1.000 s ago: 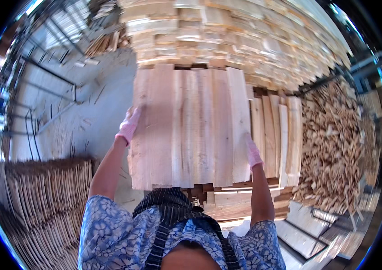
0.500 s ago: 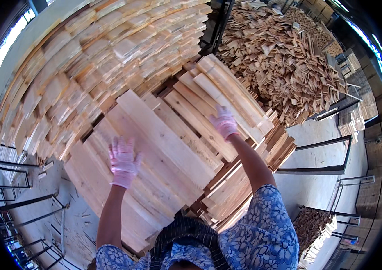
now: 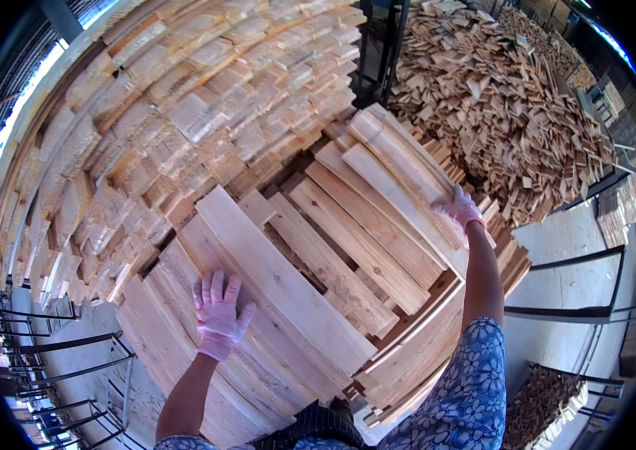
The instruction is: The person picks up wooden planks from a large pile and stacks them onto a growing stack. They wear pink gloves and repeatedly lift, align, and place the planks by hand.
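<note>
My left hand (image 3: 222,313), in a thin pinkish-white glove, lies flat with fingers apart on the left boards (image 3: 269,352) of a wide stack. Beside it, a pale broad board (image 3: 280,277) lies on top, slanting from upper left to lower right. My right hand (image 3: 462,208), gloved alike, is at the stack's right edge. Its fingers bend around the side of an outermost wooden board (image 3: 408,161), and their tips are partly hidden. Between my hands, narrower boards (image 3: 348,240) lie unevenly with dark gaps.
A tall wall of stacked planks (image 3: 183,112) rises directly beyond the boards at left. A large heap of wood offcuts (image 3: 490,112) fills the far right. Black metal frames (image 3: 565,311) stand on the pale floor at right, and more metal racks (image 3: 70,345) at left.
My right hand has moved right, from the top of the boards to the stack's outer edge. My left hand stays flat on the left boards. The whole view has shifted slightly.
</note>
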Demonstrator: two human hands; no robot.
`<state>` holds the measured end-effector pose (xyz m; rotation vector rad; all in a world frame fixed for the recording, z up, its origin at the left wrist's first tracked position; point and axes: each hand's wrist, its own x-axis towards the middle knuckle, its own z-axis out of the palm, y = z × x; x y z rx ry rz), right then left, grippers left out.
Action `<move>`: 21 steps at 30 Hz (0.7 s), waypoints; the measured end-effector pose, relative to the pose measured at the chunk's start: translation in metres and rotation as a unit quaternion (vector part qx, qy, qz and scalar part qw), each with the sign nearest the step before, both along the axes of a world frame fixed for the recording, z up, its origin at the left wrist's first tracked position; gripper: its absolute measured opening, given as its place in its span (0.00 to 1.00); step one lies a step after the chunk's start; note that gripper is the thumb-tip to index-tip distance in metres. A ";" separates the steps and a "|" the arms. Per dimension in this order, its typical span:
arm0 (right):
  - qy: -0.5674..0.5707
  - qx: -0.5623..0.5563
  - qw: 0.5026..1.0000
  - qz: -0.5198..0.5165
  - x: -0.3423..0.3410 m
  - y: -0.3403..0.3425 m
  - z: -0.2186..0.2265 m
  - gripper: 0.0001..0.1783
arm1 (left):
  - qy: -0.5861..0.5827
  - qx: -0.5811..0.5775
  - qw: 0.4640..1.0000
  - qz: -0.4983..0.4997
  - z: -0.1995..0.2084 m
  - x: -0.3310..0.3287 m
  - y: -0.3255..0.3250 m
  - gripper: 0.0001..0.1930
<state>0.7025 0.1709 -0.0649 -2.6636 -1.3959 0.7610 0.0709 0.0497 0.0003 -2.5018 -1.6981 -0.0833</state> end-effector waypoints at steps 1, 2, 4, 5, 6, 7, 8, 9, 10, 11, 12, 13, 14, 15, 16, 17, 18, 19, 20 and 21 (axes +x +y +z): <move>0.002 0.007 1.000 0.006 -0.013 0.002 0.009 0.70 | -0.002 0.000 1.000 0.006 0.002 -0.004 -0.002 0.38; 0.002 0.018 1.000 0.005 -0.011 0.001 0.016 0.69 | -0.007 0.004 1.000 0.005 0.003 -0.002 0.001 0.39; 0.028 0.027 0.998 0.045 0.003 -0.002 0.018 0.67 | 0.005 0.005 1.000 -0.001 -0.002 0.002 0.001 0.39; 0.041 0.034 0.997 0.064 0.015 -0.004 0.017 0.66 | 0.010 0.008 1.000 -0.006 -0.002 0.004 0.003 0.39; 0.053 0.053 0.994 0.085 0.026 -0.004 0.016 0.61 | 0.005 0.006 1.000 -0.009 -0.002 0.009 0.006 0.39; 0.049 0.031 0.996 0.074 0.033 -0.003 0.013 0.58 | -0.001 0.003 1.000 -0.012 -0.002 0.013 0.008 0.39; 0.047 0.007 0.997 0.066 0.034 0.001 0.010 0.54 | -0.006 -0.001 1.000 -0.011 -0.002 0.016 0.008 0.39; 0.042 -0.015 0.997 0.059 0.034 0.004 0.012 0.51 | -0.012 0.001 1.000 -0.013 -0.002 0.017 0.009 0.39; 0.018 0.033 0.996 0.076 0.030 -0.002 0.010 0.47 | -0.019 0.003 1.000 -0.017 -0.003 0.017 0.010 0.38; 0.008 0.060 0.994 0.087 0.010 -0.004 0.011 0.47 | -0.021 0.005 1.000 -0.010 -0.002 0.012 0.007 0.38; -0.010 0.066 0.995 0.076 -0.008 -0.008 0.016 0.48 | -0.015 0.010 1.000 -0.005 -0.002 0.008 0.005 0.38; -0.031 0.072 0.995 0.064 -0.023 -0.012 0.024 0.48 | -0.013 0.015 1.000 -0.002 -0.003 0.007 0.004 0.37; -0.025 0.078 0.995 0.053 -0.044 -0.016 0.036 0.49 | -0.008 0.020 1.000 0.003 -0.003 0.004 0.002 0.37; -0.024 0.082 0.996 0.035 -0.053 -0.027 0.048 0.49 | -0.014 0.015 1.000 0.003 -0.002 0.006 0.003 0.37; -0.023 0.087 0.996 0.027 -0.053 -0.032 0.047 0.49 | -0.020 0.009 1.000 0.004 -0.001 0.007 0.005 0.36; -0.024 0.082 0.996 0.013 -0.058 -0.039 0.049 0.48 | -0.024 -0.001 1.000 0.004 0.000 0.009 0.003 0.36; -0.011 0.079 0.997 0.012 -0.057 -0.047 0.056 0.47 | -0.030 0.001 1.000 0.004 0.001 0.012 0.004 0.36; 0.003 0.076 0.997 0.010 -0.055 -0.056 0.063 0.47 | -0.035 0.004 0.999 0.004 0.001 0.017 0.009 0.36; 0.016 0.083 0.996 0.015 -0.062 -0.070 0.072 0.45 | -0.036 0.000 0.999 0.010 0.000 0.018 0.007 0.36; 0.033 0.088 0.995 0.024 -0.076 -0.087 0.086 0.44 | -0.030 0.002 0.999 0.014 0.000 0.015 0.004 0.36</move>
